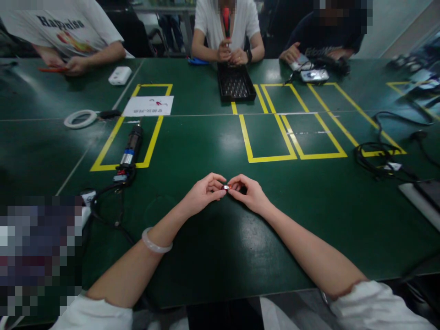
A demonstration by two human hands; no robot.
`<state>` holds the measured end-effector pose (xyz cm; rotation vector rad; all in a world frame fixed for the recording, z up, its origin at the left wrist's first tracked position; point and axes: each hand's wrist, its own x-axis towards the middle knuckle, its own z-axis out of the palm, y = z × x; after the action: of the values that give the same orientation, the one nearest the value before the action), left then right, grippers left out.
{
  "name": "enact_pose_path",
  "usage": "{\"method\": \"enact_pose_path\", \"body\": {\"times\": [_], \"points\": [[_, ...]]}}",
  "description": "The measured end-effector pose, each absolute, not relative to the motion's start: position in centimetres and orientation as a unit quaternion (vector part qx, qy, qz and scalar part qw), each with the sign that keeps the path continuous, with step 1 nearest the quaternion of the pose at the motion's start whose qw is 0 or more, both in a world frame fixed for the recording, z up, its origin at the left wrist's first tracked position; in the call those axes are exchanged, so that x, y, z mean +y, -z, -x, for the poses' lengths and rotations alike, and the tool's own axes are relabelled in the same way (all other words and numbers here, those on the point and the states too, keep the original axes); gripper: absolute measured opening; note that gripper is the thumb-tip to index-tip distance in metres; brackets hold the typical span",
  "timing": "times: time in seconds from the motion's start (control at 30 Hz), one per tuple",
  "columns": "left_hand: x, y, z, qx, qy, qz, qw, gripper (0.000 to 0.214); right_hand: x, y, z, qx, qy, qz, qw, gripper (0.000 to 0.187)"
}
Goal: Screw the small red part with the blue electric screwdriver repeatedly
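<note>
My left hand (pixel 205 192) and my right hand (pixel 248 191) meet over the green table (pixel 220 238), fingertips pinched together. Between them sits a tiny silver and red part (pixel 227 187), held by both hands. Its exact shape is too small to make out. A pale bangle (pixel 155 243) circles my left wrist. Both forearms rest low over the table's near edge.
An electric screwdriver (pixel 130 151) with a black cable lies in a yellow-taped box at left. A black tray (pixel 235 83), a tape roll (pixel 79 119), a paper sheet (pixel 148 105) and coiled cables (pixel 378 156) lie around. Three people sit along the far side.
</note>
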<state>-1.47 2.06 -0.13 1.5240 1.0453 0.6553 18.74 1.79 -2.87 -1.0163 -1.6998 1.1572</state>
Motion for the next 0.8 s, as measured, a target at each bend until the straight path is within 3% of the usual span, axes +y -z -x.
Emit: {"method": "enact_pose_path", "body": {"times": [0.17, 0.43, 0.6, 0.7, 0.8], "points": [[1.3, -0.8, 1.6, 0.424, -0.209, -0.83, 0.296, 0.058, 1.9, 2.9, -18.8, -0.655, -0.491, 0.393, 0.42, 0.013], [3.0, -2.7, 5.7, 0.501, -0.207, -0.816, 0.199, 0.066, 1.8, 2.8, -18.9, -0.658, -0.488, 0.406, 0.405, 0.015], [5.2, -3.4, 16.1, 0.661, -0.142, -0.736, -0.03, 0.071, 1.8, 2.6, -18.9, -0.664, -0.487, 0.408, 0.394, 0.015], [5.6, -2.4, 21.8, 0.732, -0.004, -0.681, -0.035, 0.082, 1.7, 2.6, -18.9, -0.668, -0.481, 0.411, 0.391, 0.015], [5.4, -1.5, 24.6, 0.754, 0.015, -0.657, -0.006, 0.071, 1.7, 2.6, -18.9, -0.669, -0.481, 0.412, 0.389, 0.014]]}}
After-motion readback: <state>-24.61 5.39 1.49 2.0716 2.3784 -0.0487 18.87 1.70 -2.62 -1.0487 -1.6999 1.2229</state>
